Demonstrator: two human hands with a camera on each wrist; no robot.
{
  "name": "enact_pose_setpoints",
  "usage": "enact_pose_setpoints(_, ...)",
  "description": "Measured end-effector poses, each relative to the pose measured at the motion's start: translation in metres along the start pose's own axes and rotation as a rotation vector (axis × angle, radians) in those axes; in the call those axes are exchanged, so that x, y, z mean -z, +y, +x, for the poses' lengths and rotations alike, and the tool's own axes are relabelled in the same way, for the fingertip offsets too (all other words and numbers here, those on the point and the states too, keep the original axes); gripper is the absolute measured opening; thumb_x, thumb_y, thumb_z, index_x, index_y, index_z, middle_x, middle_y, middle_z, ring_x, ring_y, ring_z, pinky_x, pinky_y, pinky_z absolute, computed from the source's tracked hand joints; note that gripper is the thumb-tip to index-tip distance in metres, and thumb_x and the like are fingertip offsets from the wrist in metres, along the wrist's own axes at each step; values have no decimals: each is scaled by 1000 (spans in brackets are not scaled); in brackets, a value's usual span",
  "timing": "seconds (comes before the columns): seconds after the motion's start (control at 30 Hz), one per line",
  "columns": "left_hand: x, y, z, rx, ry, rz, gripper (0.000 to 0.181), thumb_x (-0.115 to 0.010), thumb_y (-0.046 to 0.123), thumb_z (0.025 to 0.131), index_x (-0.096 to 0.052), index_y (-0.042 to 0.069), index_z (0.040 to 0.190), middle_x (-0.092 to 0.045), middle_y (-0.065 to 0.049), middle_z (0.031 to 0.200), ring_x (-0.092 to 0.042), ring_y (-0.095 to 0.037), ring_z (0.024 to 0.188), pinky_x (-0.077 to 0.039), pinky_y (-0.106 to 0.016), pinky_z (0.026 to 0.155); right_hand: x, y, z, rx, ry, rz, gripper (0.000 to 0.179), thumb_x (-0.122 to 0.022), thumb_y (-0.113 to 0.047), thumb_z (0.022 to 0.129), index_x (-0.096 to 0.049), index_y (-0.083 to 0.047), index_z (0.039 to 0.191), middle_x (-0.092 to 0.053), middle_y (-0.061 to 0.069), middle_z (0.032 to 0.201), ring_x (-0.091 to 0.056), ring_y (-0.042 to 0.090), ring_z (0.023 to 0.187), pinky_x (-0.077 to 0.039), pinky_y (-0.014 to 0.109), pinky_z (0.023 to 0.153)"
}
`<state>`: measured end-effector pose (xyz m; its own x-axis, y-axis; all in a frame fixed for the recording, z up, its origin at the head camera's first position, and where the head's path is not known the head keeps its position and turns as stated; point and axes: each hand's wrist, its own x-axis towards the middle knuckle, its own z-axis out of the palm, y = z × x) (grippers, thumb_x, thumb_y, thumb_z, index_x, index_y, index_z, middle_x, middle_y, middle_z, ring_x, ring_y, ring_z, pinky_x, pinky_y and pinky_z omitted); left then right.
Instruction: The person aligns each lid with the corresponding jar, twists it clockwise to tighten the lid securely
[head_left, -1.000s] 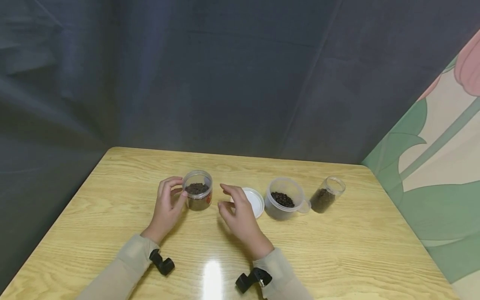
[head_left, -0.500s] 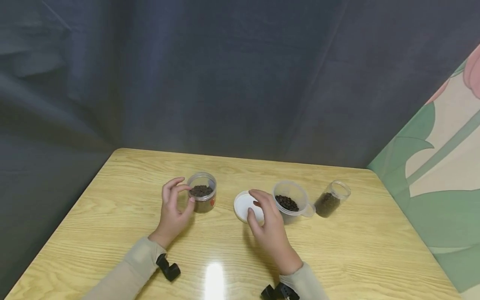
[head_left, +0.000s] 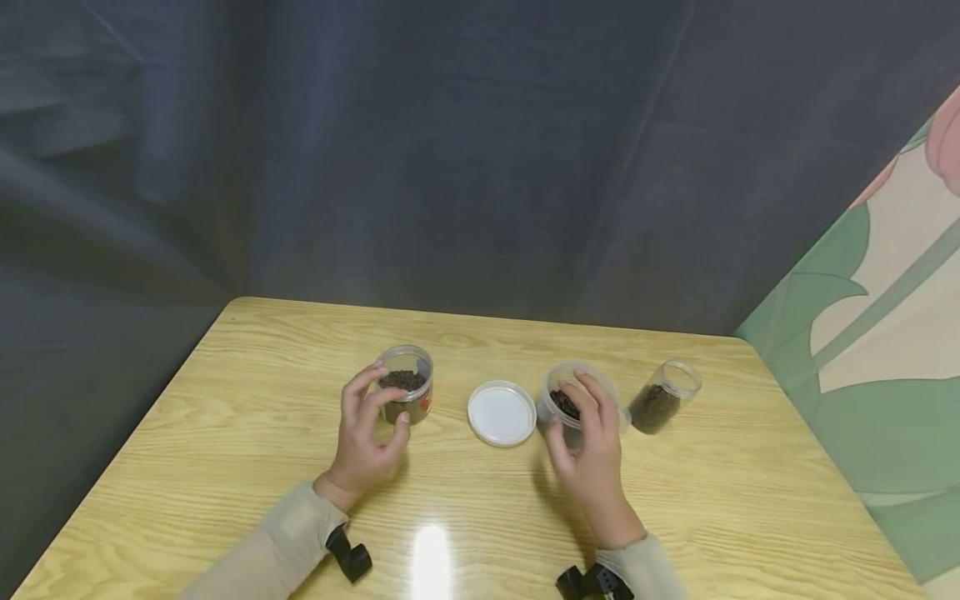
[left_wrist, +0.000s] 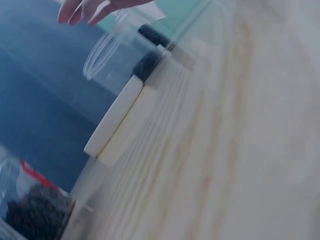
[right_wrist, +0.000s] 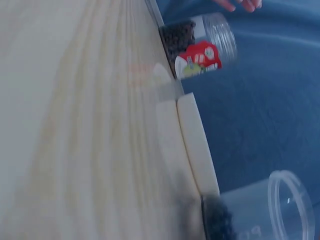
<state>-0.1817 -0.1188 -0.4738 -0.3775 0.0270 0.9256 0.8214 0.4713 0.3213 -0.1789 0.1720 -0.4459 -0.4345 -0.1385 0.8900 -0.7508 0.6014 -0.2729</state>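
A clear jar (head_left: 417, 408) with a red label, partly filled with dark granules, stands at the left on the table. My left hand (head_left: 366, 446) is right at its near side, fingers loosely bent and overlapping the rim in the head view. A translucent tub (head_left: 573, 372) with a side tab holds dark bean-like pieces (head_left: 562, 405). Over its opening hovers my right hand (head_left: 596, 462), thumb and fingers spread apart. The left wrist view shows the right hand's fingertips (left_wrist: 75, 12) above the tub's rim. Between jar and tub lies a round white lid (head_left: 502, 413).
Beyond the tub, at the right, stands a taller clear jar (head_left: 678, 379) with dark contents in its lower part. All of it rests on a wood-grain table (head_left: 720, 500). A dark cloth (head_left: 480, 167) hangs behind the table's far edge.
My right hand has moved right, from beside the lid to over the tub, uncovering the lid. My left hand has shifted slightly right, toward the jar's near side. The containers stay in place.
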Motion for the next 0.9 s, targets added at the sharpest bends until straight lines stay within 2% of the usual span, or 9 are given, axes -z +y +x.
enact_pose_setpoints(0.07,-3,6,2,-17,-23,-26,23,-52,14,96,-57,-6,107,-40,-31,126,-42,-33,129,-35,-31,116,5,4,-3,-25,19,-17,41,-56,-5,84,-60,10,122,-46,35,135,-43,46,127,-32,26,114)
enact_pose_setpoints(0.17,-8,15,3,-22,-77,-73,23,-51,13,98,-56,-6,109,-41,-29,129,-45,-31,126,-37,-26,112,13,9,-8,-75,36,-21,47,-58,-8,83,-58,9,126,-41,35,140,-37,42,134,-30,29,113)
enact_pose_setpoints(0.23,-12,20,3,-11,-124,-115,23,-51,9,96,-56,-7,112,-40,-28,131,-45,-31,127,-37,-25,112,18,13,-10,-117,40,-14,54,-61,-10,83,-54,9,132,-39,35,143,-35,39,137,-28,33,114)
enact_pose_setpoints(0.37,-20,29,3,51,-225,-159,34,-57,0,86,-53,-6,119,-38,-27,135,-43,-34,128,-35,-27,114,22,17,-15,-268,19,29,76,-68,-11,81,-37,7,148,-32,31,149,-29,34,141,-25,37,116)
enact_pose_setpoints(0.5,-29,35,3,165,-312,-166,45,-63,0,84,-50,-2,128,-34,-25,141,-41,-37,129,-38,-37,112,21,17,-18,-411,2,68,94,-75,-6,79,-22,3,157,-24,28,155,-24,35,143,-25,48,116)
enact_pose_setpoints(0.7,-43,36,3,394,-416,-159,60,-69,9,87,-41,0,140,-29,-22,149,-33,-39,139,-37,-60,110,19,14,-19,-559,-30,106,107,-81,-2,78,-12,-1,161,-16,27,160,-21,42,145,-24,63,116)
enact_pose_setpoints(0.8,-50,34,-1,503,-458,-152,68,-71,13,89,-35,1,146,-26,-22,151,-29,-41,141,-36,-63,110,18,13,-20,-639,-71,155,109,-82,-1,80,-9,-1,161,-14,26,162,-17,43,148,-21,64,118)
enact_pose_setpoints(0.9,-56,29,-5,579,-500,-122,72,-72,19,91,-32,3,149,-25,-22,152,-29,-42,142,-35,-63,111,17,12,-22,-722,-119,205,111,-83,-4,82,-5,-3,161,-11,23,163,-14,40,150,-19,62,119)
